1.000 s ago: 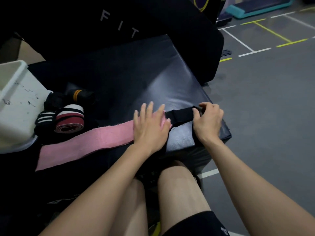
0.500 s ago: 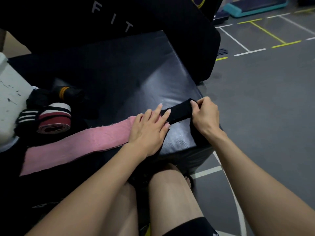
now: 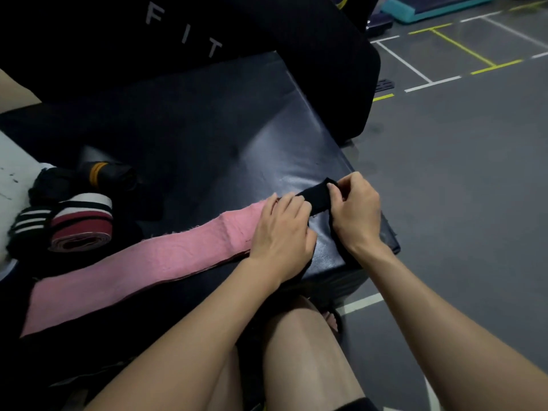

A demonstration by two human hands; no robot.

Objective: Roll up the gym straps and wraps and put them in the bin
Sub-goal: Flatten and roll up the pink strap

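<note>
Head view. Work surface: a dark navy padded vinyl box [image 3: 267,134], glossy on top, standing on a grey gym floor [image 3: 459,188] marked with white and yellow tape lines. Behind the box leans a black pad lettered "FIT" [image 3: 267,34]; beyond it on the floor lies a teal step platform [image 3: 430,5].

Count on the box: one long pink woven wrap [image 3: 142,262], laid flat along the near edge, its far end a black fabric tab [image 3: 315,198]. At the box's left end sit three finished rolls: one red, white and black striped roll [image 3: 81,223], one black roll with white stripes [image 3: 31,223] touching it, and one black roll with an orange band [image 3: 99,172] just behind them. A white plastic bin [image 3: 12,185] stands against the box's left end, partly out of frame.

Left hand [image 3: 281,235]: fingers curled down over the wrap where pink meets black, gripping it. Right hand [image 3: 354,209]: clenched on the tab's tip, pinching it, folded over.
</note>
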